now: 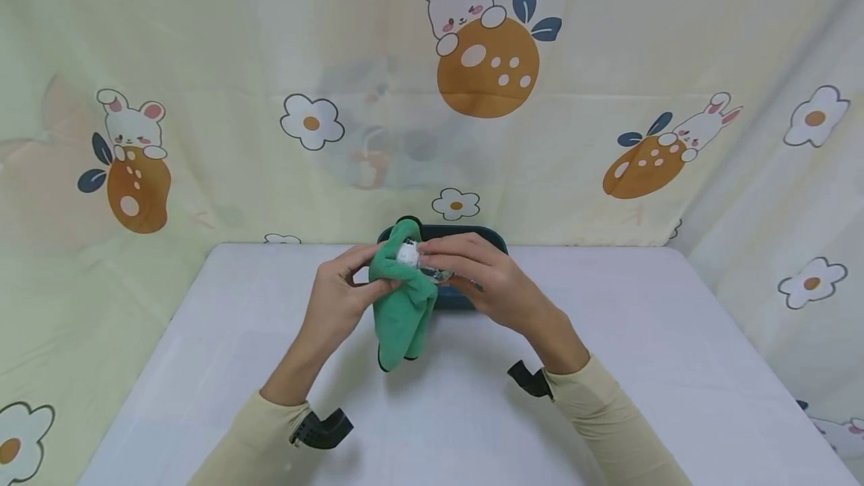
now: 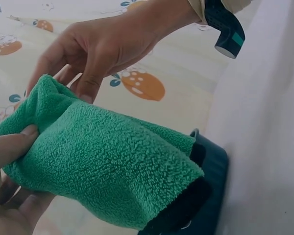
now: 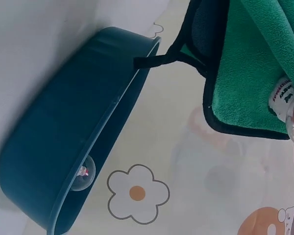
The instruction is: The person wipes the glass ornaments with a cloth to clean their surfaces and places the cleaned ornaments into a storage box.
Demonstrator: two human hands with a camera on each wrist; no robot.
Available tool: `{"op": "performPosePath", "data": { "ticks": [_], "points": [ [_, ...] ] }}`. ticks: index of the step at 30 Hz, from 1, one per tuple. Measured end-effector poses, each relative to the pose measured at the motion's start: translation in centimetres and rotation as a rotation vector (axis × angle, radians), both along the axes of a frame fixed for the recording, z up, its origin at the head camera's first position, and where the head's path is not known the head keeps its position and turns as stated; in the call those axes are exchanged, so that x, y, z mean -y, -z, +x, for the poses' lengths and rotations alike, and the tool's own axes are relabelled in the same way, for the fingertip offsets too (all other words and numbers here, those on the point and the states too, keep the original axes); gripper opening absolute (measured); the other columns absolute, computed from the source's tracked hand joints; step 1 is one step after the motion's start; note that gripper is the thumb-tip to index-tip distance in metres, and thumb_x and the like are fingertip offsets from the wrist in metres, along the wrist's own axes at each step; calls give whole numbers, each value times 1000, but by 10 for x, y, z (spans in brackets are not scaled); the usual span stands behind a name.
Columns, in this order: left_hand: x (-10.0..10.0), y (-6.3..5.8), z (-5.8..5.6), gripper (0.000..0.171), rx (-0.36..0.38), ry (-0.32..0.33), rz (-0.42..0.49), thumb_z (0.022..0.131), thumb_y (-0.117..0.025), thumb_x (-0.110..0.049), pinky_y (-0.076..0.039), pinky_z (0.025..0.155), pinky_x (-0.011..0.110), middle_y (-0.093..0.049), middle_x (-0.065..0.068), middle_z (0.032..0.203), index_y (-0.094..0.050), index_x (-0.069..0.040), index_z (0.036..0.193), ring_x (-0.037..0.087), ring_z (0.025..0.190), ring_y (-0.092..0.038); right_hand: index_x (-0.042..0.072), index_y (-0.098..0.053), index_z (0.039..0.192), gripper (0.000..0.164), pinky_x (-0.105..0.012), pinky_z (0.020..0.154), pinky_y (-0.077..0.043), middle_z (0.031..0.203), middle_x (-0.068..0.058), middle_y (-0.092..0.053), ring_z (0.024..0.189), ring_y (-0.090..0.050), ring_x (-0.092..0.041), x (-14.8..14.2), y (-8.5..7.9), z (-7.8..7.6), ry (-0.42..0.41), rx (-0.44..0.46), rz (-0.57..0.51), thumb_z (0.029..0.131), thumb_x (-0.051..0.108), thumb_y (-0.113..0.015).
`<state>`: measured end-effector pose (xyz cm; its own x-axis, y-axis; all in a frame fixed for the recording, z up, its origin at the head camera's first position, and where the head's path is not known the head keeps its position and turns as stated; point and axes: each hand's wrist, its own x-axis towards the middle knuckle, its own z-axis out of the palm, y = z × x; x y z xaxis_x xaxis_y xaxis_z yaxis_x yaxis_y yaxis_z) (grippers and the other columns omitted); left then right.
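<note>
A green towel (image 1: 403,321) with dark edging hangs from my left hand (image 1: 334,295), which pinches it between thumb and fingers. Against the cloth lies a small snow globe with a white base (image 1: 408,253) and a clear dome; lettering marks the base (image 3: 283,97) in the right wrist view. My right hand (image 1: 499,280) holds the globe by its clear part. Seen from the left wrist, the towel (image 2: 103,152) hides the globe, the left thumb (image 2: 14,144) presses the cloth, and the right hand (image 2: 103,51) reaches in from above.
Behind the hands a dark blue basin (image 1: 496,235) stands near the table's back edge. Another clear globe (image 3: 83,174) with a small figure inside sits in it. A patterned curtain (image 1: 256,171) hangs behind the white table (image 1: 607,336).
</note>
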<state>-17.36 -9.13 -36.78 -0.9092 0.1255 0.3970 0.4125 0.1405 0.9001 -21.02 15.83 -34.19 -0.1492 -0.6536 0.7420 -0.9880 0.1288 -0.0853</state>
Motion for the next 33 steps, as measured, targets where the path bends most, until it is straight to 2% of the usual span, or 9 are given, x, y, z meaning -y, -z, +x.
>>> {"op": "performPosePath", "data": {
  "ticks": [5,9,18,22,28,33],
  "points": [
    [0,2,1,44,-13,6,16,87,-79,-3,-61,87,31,-68,4,126,-71,-12,129,19,123,-61,-2,-67,127,53,-26,97,-54,132,-16,-65,122,-60,-28,1,-2,1,-1,5,5,77,-10,-81],
    [0,3,1,43,-45,-7,13,87,-80,-3,-62,84,31,-69,5,124,-71,-11,128,18,121,-63,-2,-65,131,57,-24,95,-55,134,-16,-63,123,-60,-28,2,-1,5,23,46,-19,76,-10,-82],
    [-1,2,2,43,-145,-14,31,85,-81,-1,-63,81,32,-71,4,119,-72,-11,126,19,112,-65,2,-64,135,61,-24,98,-55,136,-12,-63,126,-60,-26,7,2,14,122,248,-123,78,-10,-82],
    [-3,3,3,43,-158,-5,39,86,-80,-1,-63,81,32,-71,5,118,-72,-11,127,18,112,-65,5,-63,137,60,-22,91,-56,135,-9,-65,122,-63,-22,8,4,16,167,338,-148,81,-4,-82],
    [-5,5,4,45,-185,-22,17,85,-80,1,-63,80,31,-71,5,120,-70,-10,128,19,112,-66,6,-64,136,55,-31,90,-60,131,-6,-67,114,-66,-19,10,3,19,160,471,-189,84,1,-81],
    [-7,7,4,46,-238,-62,-17,85,-81,-1,-64,78,31,-72,4,120,-70,-9,129,18,110,-68,5,-64,134,50,-29,88,-61,126,-7,-69,102,-68,-17,12,1,20,156,553,-235,86,2,-79]
  ]
}}
